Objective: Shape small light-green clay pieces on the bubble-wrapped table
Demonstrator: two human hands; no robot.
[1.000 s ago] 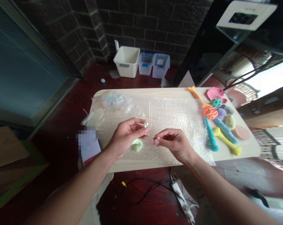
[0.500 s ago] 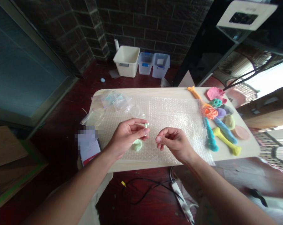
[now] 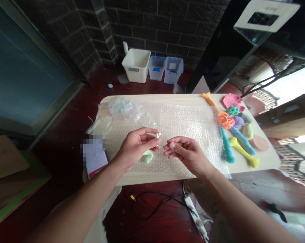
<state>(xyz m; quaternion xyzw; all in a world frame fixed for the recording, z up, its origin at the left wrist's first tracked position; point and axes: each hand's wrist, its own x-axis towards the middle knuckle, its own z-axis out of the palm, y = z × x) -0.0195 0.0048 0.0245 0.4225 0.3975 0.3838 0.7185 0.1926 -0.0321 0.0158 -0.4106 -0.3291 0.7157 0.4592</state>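
Pale green shows between thumb and fingers of the left hand [image 3: 136,143], where I have the grip narrowed on a small knobbly piece [image 3: 158,135], lifted over the desk [image 3: 267,160]. Just to its right I see the right hand [image 3: 185,150], apart from the left, fingers curled and thumb close to the forefinger; that grip looks narrow, but from my view I cannot tell whether it holds something tiny. Below the left hand, a curved light-green form [image 3: 148,156] lies on bubble wrap [image 3: 190,125] spread across the desk.

For containers, I have clear plastic bags [image 3: 131,110] heaped at the desk's far left, with bluish-green colour showing in one of them. Beyond the far edge, on the dark red floor [image 3: 91,98], I see a white basket [image 3: 136,75], open at the top, its pale inner walls showing. Right of it stand two translucent bins [image 3: 172,77] side by side, both with blue fittings; a white square shows at the right-hand one.

On the right of the desk I see a yellow bone shape [image 3: 243,153], a teal lumpy stick [image 3: 227,148], a blue rod [image 3: 243,141], an orange latticed form [image 3: 225,120] and a pink piece [image 3: 232,100].
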